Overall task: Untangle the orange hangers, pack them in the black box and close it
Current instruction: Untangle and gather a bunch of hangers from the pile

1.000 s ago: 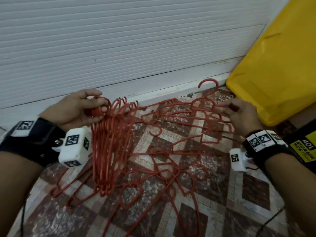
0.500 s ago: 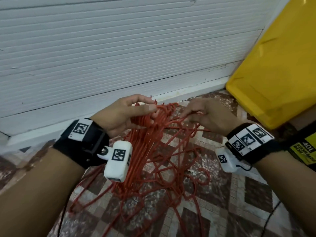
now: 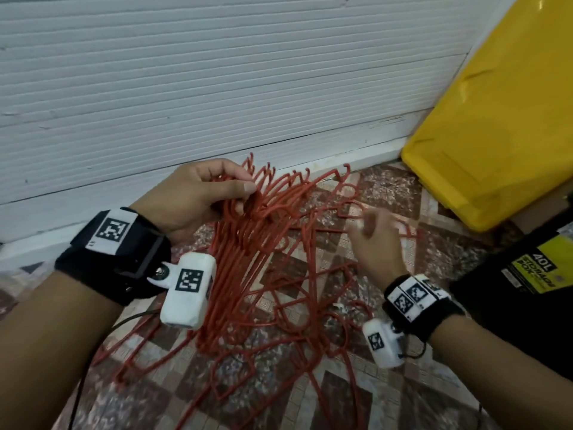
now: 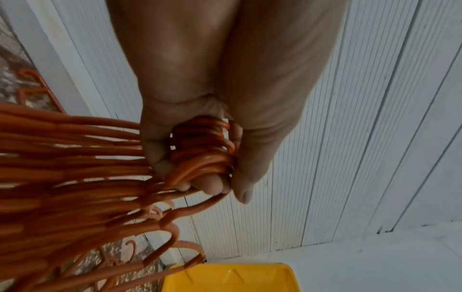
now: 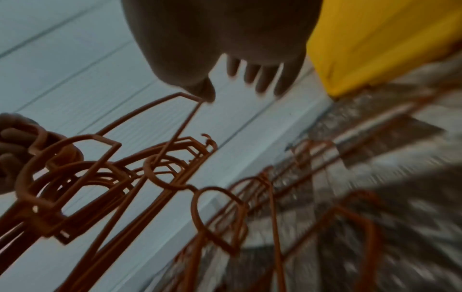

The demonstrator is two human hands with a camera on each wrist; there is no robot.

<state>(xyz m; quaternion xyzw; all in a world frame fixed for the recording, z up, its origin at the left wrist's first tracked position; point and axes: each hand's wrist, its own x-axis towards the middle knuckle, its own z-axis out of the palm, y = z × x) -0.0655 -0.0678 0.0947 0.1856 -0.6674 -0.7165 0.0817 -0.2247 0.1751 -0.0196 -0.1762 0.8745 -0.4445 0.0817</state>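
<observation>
Several orange hangers [image 3: 273,293] lie tangled on the patterned floor. My left hand [image 3: 245,197] grips a bundle of their hooks and holds it raised, and the bodies fan down to the floor. The left wrist view shows the fingers of my left hand [image 4: 200,170] curled round the stacked hooks [image 4: 205,150]. My right hand [image 3: 369,225] is blurred, over loose hangers to the right of the bundle. In the right wrist view the fingers of my right hand [image 5: 235,89] are straight and spread, the thumb touching one hanger's corner [image 5: 190,96]. The black box [image 3: 527,293] shows at the right edge.
A yellow lid [image 3: 496,119] leans against the white ribbed wall [image 3: 217,72] at the right, above the black box with its yellow label [image 3: 539,271]. The wall's base runs just behind the hangers. A black cable [image 3: 93,352] trails over the floor at lower left.
My right hand has left the hook bundle and moved right and down, over the loose hangers. My left hand keeps its grip on the hooks, and more hangers hang from the bundle.
</observation>
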